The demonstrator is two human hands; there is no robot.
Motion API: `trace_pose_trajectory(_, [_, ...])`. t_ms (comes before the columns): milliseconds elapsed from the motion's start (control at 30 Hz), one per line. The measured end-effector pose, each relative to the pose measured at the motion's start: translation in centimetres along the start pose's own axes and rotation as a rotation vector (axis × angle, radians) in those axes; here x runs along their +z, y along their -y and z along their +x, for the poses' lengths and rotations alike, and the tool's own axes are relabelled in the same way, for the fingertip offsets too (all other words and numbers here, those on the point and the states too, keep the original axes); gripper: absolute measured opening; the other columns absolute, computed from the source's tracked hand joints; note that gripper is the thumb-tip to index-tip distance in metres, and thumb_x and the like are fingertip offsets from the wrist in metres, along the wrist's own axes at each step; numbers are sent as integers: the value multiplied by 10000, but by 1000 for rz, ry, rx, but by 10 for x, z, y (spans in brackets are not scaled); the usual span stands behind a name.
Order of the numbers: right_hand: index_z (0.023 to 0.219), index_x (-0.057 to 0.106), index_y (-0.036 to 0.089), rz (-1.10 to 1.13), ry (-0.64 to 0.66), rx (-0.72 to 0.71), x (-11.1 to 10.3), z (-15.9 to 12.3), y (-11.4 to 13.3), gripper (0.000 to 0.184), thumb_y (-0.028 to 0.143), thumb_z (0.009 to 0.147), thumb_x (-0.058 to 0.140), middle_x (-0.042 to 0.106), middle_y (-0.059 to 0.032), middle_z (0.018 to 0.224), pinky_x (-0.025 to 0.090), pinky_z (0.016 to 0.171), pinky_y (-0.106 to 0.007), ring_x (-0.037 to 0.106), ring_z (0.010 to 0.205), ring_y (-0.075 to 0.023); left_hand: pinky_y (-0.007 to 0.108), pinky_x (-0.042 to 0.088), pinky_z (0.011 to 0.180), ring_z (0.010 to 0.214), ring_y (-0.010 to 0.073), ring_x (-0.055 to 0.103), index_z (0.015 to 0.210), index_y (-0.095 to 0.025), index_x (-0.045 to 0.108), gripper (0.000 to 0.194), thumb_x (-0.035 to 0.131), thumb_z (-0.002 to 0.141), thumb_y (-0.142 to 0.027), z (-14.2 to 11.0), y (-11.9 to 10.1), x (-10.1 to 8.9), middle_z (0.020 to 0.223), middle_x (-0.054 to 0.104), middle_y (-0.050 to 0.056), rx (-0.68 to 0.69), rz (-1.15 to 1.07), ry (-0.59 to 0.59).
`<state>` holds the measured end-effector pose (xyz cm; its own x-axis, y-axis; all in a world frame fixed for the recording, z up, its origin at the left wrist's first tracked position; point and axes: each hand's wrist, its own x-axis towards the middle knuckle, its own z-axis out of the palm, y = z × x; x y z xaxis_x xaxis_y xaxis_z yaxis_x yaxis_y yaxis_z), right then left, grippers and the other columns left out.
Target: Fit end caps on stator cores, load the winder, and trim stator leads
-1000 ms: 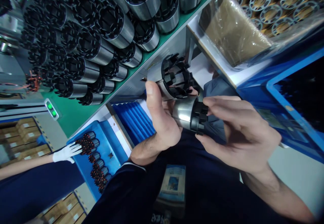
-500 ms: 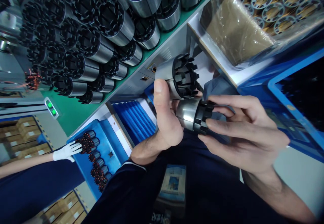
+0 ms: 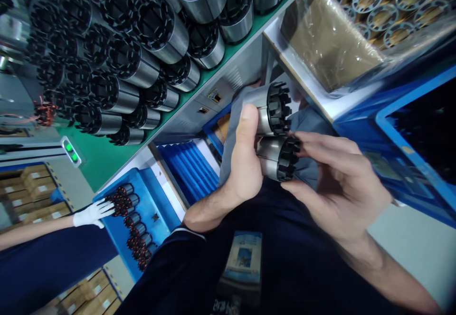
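Cylinders (image 3: 144, 70) crowd the green table (image 3: 95, 163) beyond two cores (image 3: 270, 155) in the left hand (image 3: 245, 165).

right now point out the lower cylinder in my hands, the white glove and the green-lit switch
Lower cylinder (image 3: 269, 154): head view, on its metal side
White glove (image 3: 90, 215): head view, on its back
Green-lit switch (image 3: 69, 147): head view, upper green light

Two metal cylinders (image 3: 272, 156) are held above the floor. Over a dozen more cylinders (image 3: 171, 32) crowd the green desk (image 3: 90, 156), overlapping too much for an exact count. Near its corner sit two green lights (image 3: 69, 147). The blue tray (image 3: 159, 205) carries at least five copper-wound parts (image 3: 132, 219).
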<state>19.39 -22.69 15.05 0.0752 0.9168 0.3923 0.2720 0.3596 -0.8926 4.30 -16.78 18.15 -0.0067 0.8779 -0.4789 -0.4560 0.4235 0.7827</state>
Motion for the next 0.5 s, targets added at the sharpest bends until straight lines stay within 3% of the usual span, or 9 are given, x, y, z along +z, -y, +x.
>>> trace_pose_trajectory(133, [1730,694,281,-132,-31,-142,16,-4,-14,748,341,1033,959,793,-118,1643,710,1244,-576,786,1505,-365,581,612,1364,1739,416,587,1317,-262,830,643,513,1181,-804,-6,10,8,1490,854,121,78,-27,53])
trace_pose_trajectory(233, [1684,715,280,-90,-161,-215,20,-2,-30,788,361,967,1030,876,-109,1449,762,1139,-518,866,1353,-343,583,606,1387,1782,347,544,1388,-336,809,434,580,1200,-653,-15,8,12,1578,827,41,63,-82,107])
trace_pose_trajectory(333, [1620,736,287,15,-146,-175,7,2,-35,611,436,1063,938,902,-91,1293,772,1031,-448,898,1192,-289,605,601,1399,1746,358,590,1355,-336,814,329,799,1111,-556,-25,-4,7,1472,875,12,40,-118,143])
trace_pose_trajectory(433, [1548,723,273,-43,-14,-119,-13,5,-27,517,610,1159,771,848,-145,1485,732,1155,-504,840,1381,-306,575,618,1390,1673,361,670,1323,-382,828,383,978,971,-399,-27,-17,-10,1377,905,-25,89,30,120])
trace_pose_trajectory(500, [1485,736,257,-150,89,-118,-23,5,-20,554,703,1156,724,702,-201,1721,668,1283,-550,721,1591,-332,502,663,1339,1652,319,691,1349,-489,804,532,1004,917,-253,-22,-18,-24,1491,869,-102,140,180,72])
